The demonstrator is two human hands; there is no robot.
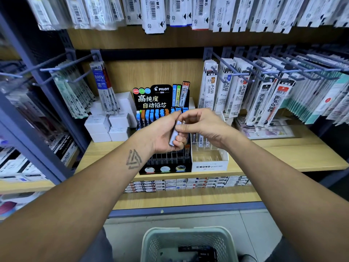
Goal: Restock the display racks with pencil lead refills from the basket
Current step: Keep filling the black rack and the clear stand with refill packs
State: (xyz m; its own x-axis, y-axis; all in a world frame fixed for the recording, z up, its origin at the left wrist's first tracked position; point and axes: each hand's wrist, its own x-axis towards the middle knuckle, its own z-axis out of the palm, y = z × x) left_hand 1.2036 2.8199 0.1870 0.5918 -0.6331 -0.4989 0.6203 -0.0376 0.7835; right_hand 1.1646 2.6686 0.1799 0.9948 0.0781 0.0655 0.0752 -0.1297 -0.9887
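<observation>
Refill between both hands' grip

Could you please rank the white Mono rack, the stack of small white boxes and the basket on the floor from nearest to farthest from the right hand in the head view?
From the right hand:
1. White Mono rack, just below it on the shelf.
2. Small white boxes, on the shelf to the left, past the left hand.
3. Basket, down on the floor, nearest the camera.
</observation>
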